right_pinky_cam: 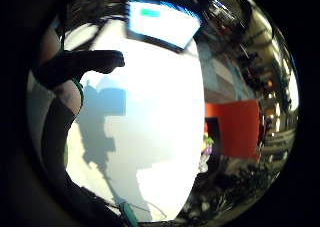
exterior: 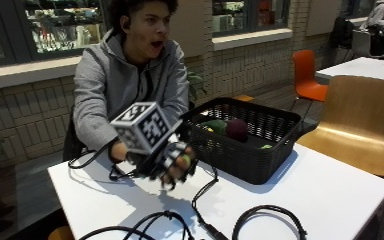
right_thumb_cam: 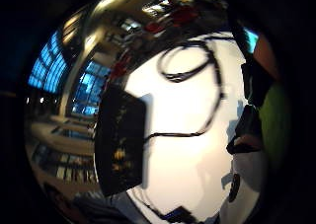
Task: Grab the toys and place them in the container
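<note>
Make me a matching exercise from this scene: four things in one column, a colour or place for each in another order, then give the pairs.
Things:
1. basket
2. dark red toy
3. gloved right hand
4. empty chair

Descriptions:
A. orange, behind the table
B. raised above the white table, beside the basket
C. black mesh, standing on the table
D. lying inside the basket

Pairs: 1-C, 2-D, 3-B, 4-A

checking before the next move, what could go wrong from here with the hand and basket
The hand seems to grip a small green toy, mostly hidden by the fingers, so it might slip out. It is short of the basket, so an early release would land on the table. Cables beneath could snag.
</note>
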The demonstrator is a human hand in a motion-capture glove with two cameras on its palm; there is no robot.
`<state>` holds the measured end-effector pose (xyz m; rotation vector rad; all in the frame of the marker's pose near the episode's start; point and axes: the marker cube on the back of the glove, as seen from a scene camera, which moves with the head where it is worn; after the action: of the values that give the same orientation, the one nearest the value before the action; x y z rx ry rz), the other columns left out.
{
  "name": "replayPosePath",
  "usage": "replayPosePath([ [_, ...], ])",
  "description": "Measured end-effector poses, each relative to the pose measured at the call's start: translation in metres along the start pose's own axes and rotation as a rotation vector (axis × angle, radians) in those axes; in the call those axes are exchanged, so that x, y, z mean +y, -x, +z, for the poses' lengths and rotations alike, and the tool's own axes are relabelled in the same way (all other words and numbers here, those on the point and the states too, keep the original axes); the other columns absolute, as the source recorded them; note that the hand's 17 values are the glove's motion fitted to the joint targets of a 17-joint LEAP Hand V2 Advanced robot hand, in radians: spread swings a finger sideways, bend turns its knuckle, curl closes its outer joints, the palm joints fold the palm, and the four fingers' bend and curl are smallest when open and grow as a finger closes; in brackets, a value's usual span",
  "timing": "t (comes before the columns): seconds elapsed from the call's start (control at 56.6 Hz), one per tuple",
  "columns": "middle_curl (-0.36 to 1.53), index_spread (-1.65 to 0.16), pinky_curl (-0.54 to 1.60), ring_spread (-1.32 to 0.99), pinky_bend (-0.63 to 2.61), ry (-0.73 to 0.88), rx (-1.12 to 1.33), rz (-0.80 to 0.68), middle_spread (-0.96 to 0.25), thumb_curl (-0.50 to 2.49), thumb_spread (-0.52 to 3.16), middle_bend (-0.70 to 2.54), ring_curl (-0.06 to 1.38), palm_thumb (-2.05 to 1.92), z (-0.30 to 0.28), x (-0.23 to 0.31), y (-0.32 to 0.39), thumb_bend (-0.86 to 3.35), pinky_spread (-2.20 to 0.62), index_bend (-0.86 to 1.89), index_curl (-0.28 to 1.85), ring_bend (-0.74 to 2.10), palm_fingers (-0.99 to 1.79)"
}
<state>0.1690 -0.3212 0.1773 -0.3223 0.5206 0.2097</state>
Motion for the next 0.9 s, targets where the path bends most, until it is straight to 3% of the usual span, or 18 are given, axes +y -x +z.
replayPosePath([
  [0.035, 0.53, -0.30, 0.54, -0.38, 1.04, 0.050, -0.013, -0.098, -0.25, 0.58, 1.51, 0.39, 0.61, 0.76, -0.008, 0.007, 0.027, 0.34, -0.40, 0.50, 0.54, 1.02, 0.78],
  [0.265, 0.66, -0.31, 0.57, -0.40, 1.10, 0.004, -0.056, -0.468, -0.31, 0.67, 1.41, 0.46, 0.65, 0.76, -0.045, 0.019, 0.191, 0.29, -0.42, 0.55, 0.67, 1.07, 0.73],
  [0.441, 0.77, -0.31, 0.60, -0.41, 1.16, 0.040, -0.049, -0.548, -0.35, 0.74, 1.34, 0.53, 0.69, 0.77, -0.039, 0.020, 0.247, 0.27, -0.41, 0.59, 0.77, 1.15, 0.72],
  [0.689, 0.93, -0.33, 0.63, -0.42, 1.22, 0.114, -0.014, -0.567, -0.40, 0.84, 1.24, 0.61, 0.74, 0.78, -0.015, 0.020, 0.264, 0.24, -0.41, 0.64, 0.92, 1.23, 0.62],
  [0.777, 0.93, -0.31, 0.64, -0.39, 1.23, 0.177, 0.052, -0.541, -0.37, 0.79, 1.31, 0.53, 0.73, 0.72, -0.010, 0.018, 0.260, 0.22, -0.39, 0.54, 0.92, 1.16, 0.32],
  [0.83, 0.87, -0.30, 0.66, -0.32, 1.25, 0.185, 0.075, -0.526, -0.29, 0.70, 1.37, 0.41, 0.69, 0.54, -0.010, 0.016, 0.257, 0.12, -0.30, 0.35, 0.86, 0.91, -0.27],
  [0.901, 0.79, -0.32, 0.58, -0.25, 1.17, 0.180, 0.078, -0.511, -0.19, 0.62, 1.37, 0.27, 0.59, 0.41, -0.012, 0.015, 0.254, 0.04, -0.18, 0.17, 0.74, 0.64, -0.38],
])
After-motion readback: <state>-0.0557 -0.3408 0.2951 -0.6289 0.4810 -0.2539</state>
